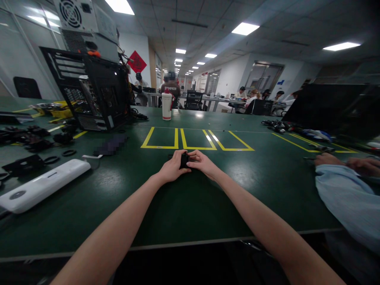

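Observation:
A small black block-like part (184,160) is held just above or on the green table (178,213), in front of the yellow tape outlines. My left hand (174,166) closes on its left side, with the thumb at the lower edge. From the right, my right hand (202,163) pinches the same part between thumb and fingers. Much of the part is hidden by my fingers, so its exact kind does not show. Behind my left fingers a bit of something dark shows on the table.
Yellow tape outlines (196,148) mark the table ahead. Beyond stands a white tumbler (166,106). At left are an open black computer case (97,91), a long white device (47,184) and black rings (69,152). A co-worker's blue sleeve (341,194) reaches in at right.

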### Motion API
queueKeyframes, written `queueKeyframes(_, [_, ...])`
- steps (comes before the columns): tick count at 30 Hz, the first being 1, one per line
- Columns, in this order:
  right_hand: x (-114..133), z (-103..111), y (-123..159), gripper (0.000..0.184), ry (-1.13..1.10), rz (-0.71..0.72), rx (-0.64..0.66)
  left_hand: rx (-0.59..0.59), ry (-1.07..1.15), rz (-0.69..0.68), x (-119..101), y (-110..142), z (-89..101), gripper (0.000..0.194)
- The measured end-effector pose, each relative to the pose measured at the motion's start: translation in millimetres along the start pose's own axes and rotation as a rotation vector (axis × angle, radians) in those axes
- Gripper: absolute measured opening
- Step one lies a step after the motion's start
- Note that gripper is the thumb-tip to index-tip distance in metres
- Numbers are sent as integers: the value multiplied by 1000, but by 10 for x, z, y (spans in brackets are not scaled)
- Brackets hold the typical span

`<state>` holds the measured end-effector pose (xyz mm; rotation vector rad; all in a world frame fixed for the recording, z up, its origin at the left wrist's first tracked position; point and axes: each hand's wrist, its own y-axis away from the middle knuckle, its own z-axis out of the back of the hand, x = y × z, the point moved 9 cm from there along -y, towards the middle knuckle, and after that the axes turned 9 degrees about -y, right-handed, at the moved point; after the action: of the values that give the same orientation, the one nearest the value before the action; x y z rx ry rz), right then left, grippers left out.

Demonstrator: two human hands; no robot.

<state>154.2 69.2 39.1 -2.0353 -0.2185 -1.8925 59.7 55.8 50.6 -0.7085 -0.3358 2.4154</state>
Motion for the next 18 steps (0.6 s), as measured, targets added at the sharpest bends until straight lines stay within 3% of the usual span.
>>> queueKeyframes(6, [-24, 39, -34, 23, -24, 32, -63, 5, -11, -7, -9, 1, 3, 64])
queueKeyframes(10, [-142, 89, -96, 28, -44, -15, -105, 11, -18, 5, 8, -2, -9, 64])
queueKeyframes(14, [-172, 73, -79, 28, -67, -78, -60, -3, -12, -6, 8, -2, -9, 64])
queueKeyframes(18, [-52, 39, -26, 36, -14, -3, -10, -13, -12, -15, 3, -4, -10, 64])
